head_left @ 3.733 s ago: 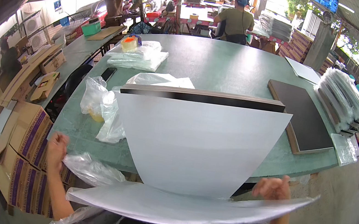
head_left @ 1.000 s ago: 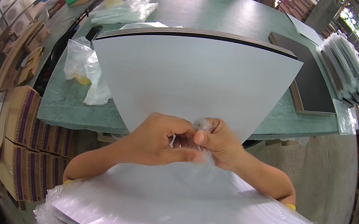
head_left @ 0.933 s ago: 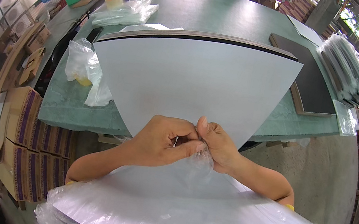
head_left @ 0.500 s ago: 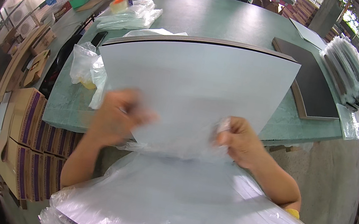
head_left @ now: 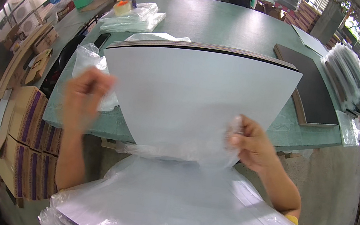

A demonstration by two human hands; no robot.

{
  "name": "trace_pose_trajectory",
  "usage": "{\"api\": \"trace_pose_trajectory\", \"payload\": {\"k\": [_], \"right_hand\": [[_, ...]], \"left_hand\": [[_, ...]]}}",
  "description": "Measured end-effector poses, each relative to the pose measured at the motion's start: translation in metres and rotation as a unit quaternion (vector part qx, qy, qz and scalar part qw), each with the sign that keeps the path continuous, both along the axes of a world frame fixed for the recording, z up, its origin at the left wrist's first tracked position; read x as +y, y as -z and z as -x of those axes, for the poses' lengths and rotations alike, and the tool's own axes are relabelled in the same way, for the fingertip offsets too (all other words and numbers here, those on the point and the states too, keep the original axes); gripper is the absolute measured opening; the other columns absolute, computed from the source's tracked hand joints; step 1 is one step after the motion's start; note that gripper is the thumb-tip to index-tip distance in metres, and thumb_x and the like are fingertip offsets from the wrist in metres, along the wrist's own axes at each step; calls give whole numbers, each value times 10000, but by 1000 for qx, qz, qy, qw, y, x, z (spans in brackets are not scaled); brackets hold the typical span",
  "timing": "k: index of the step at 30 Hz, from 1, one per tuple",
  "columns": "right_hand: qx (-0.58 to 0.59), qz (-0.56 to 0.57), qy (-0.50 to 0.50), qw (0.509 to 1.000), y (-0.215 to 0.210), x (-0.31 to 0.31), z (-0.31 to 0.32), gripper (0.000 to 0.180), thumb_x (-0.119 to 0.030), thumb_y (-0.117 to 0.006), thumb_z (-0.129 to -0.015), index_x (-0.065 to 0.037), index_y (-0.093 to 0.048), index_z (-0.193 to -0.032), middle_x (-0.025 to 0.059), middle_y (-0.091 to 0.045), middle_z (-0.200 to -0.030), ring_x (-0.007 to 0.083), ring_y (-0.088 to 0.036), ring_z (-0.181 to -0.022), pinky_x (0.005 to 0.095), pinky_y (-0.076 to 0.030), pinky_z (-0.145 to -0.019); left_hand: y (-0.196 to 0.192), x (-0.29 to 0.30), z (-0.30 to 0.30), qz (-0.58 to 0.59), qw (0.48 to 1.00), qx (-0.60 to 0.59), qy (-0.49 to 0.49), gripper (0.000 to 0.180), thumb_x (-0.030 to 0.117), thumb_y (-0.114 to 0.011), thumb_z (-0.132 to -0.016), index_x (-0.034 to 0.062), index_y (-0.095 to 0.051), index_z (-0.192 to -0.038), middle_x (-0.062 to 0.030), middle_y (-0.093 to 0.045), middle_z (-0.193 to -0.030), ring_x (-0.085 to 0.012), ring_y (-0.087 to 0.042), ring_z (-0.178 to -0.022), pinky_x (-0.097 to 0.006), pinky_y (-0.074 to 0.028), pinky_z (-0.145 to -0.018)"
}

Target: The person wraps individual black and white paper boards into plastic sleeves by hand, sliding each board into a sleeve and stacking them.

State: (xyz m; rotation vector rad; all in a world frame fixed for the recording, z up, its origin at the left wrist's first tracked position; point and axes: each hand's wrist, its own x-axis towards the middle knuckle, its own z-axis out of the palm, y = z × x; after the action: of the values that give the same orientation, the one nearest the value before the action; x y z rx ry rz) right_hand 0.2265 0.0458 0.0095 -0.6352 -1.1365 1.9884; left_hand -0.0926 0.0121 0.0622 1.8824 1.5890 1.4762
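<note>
A stack of white-faced boards [head_left: 201, 92] with dark and brown edges lies at the table's near edge. Clear plastic film [head_left: 174, 152] gathers along its near side. My right hand [head_left: 252, 144] pinches a bunched piece of this film over the right part of the top board. My left hand [head_left: 87, 94] is raised at the left of the boards, its fingers curled but smeared by motion; whether anything is in them does not show. Closest to me is a pile of white boards wrapped in clear plastic [head_left: 175, 205].
The green table [head_left: 194, 17] carries plastic bags with a tape roll [head_left: 122, 8] on them, a crumpled bag [head_left: 86, 57], a phone [head_left: 101, 40], dark boards [head_left: 309, 90] and a wrapped stack [head_left: 348, 77]. Cardboard boxes [head_left: 25, 117] stand at the left.
My left hand has moved left, away from the middle of the boards. My right hand has shifted slightly right with the film in its pinch, and the film is drawn along.
</note>
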Motion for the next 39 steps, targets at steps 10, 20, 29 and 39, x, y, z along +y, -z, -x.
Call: {"api": "trace_pose_trajectory", "payload": {"k": [10, 20, 29, 39], "right_hand": [[140, 48, -31, 988, 1, -2, 11, 190, -251, -553, -824, -83, -513, -742, 7, -536, -699, 100, -487, -608, 239, -409, -573], [51, -208, 29, 976, -34, -16, 22, 193, -226, -651, -747, -63, -559, -797, 81, -524, -935, 142, -512, -855, 289, -429, -703], [-12, -141, -60, 988, -34, -6, 14, 316, -136, -562, -753, -21, -521, -1045, 140, -517, -1093, 265, -526, -964, 374, -429, -823], [34, -154, -351, 923, -43, -27, 13, 256, -222, -490, -860, 16, -565, -916, 88, -579, -735, 182, -531, -683, 316, -428, -638]], "left_hand": [[40, -7, -9, 167, 980, 94, 45, 167, 122, -590, -743, -3, -531, -649, 5, -402, -507, -81, -384, -494, -253, -337, -463], [1, -40, -72, -64, 921, 271, 273, 344, 230, -594, -765, 30, -493, -1027, -122, -546, -807, -257, -539, -773, -338, -432, -669], [16, -30, -71, 123, 924, -1, 362, 62, 35, -512, -791, 19, -500, -849, -87, -551, -703, -192, -551, -620, -264, -428, -558], [7, -18, -49, 386, 749, 1, 538, 239, 225, -561, -825, -7, -555, -878, -45, -576, -774, -128, -531, -699, -246, -420, -628]]}}
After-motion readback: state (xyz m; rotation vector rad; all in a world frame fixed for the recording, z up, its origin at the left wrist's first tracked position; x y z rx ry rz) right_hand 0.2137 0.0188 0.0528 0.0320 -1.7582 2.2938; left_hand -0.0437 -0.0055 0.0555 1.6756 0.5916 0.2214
